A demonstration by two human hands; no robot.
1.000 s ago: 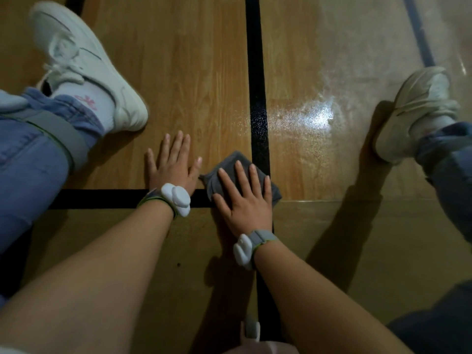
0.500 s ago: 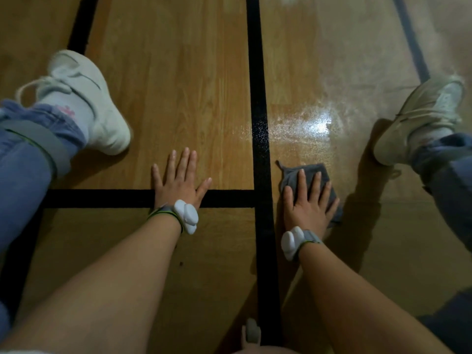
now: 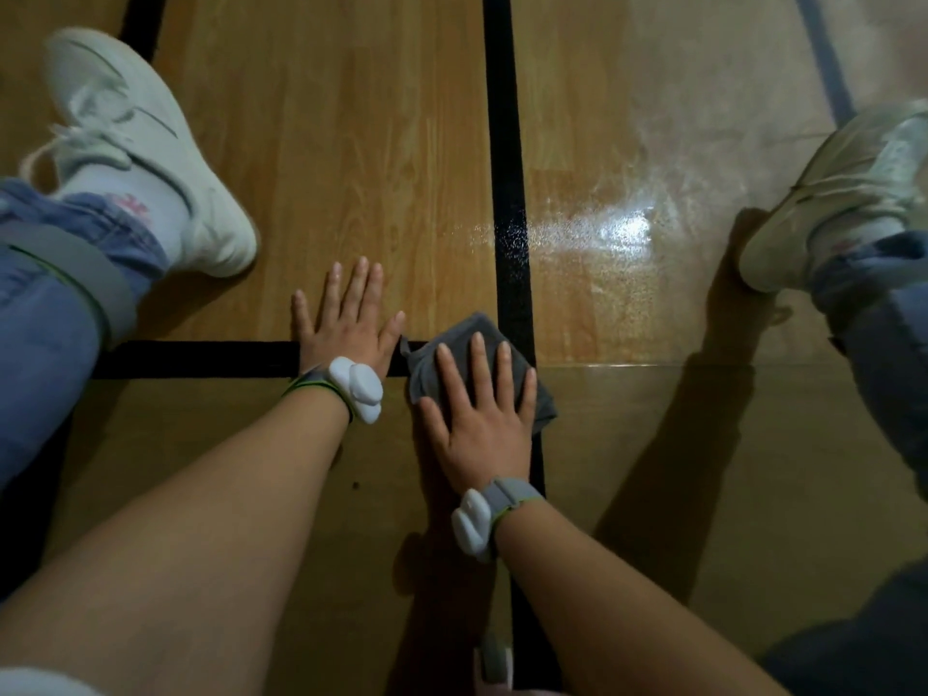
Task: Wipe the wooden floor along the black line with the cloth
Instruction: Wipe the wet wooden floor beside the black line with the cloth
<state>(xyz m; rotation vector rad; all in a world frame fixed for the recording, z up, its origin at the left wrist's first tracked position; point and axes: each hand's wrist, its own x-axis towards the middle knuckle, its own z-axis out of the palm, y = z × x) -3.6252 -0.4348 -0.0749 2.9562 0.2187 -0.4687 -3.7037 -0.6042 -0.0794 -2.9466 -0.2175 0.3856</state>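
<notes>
Wiping stroke in progress: the right hand (image 3: pixel 482 424) presses the grey cloth (image 3: pixel 464 326) flat under straight, slightly spread fingers (image 3: pixel 479 364), on the black line (image 3: pixel 504 143) at its crossing. The left hand (image 3: pixel 346 324) braces on the wooden floor (image 3: pixel 326 143) beside it, fingers spread. The next move likely calls for sliding the cloth along the line under steady pressure.
</notes>
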